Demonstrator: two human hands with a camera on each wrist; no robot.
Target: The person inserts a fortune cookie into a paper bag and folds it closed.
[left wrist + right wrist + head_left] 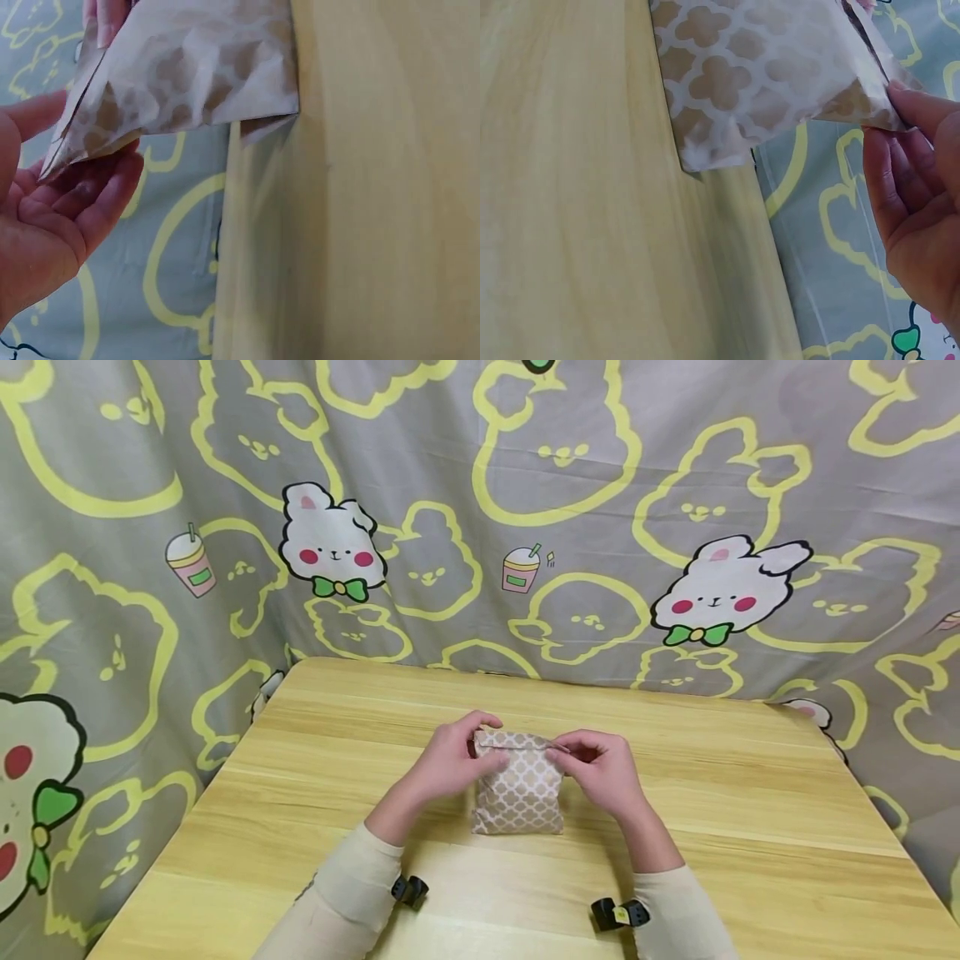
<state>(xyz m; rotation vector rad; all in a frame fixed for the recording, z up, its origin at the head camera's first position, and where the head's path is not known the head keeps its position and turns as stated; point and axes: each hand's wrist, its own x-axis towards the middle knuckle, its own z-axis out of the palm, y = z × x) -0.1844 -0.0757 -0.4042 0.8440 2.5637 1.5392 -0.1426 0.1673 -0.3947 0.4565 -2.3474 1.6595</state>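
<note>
A brown paper bag (522, 797) with a white lattice print stands upright on the table, its top edge folded over into a narrow flap. My left hand (450, 760) holds the bag's upper left side, thumb on the front and fingers behind it. At the upper right corner, my right hand (609, 770) pinches the end of the folded flap between thumb and fingers. The right wrist view shows the thumb lying on the fold of the bag (735, 75), with the other fingers curled beneath. What is inside the bag is hidden.
The wooden table (750, 827) extends around the bag on all sides. Behind and beside it hangs a grey curtain (450, 468) with yellow outlines and white rabbit faces. Small black devices (619, 914) are worn at both wrists.
</note>
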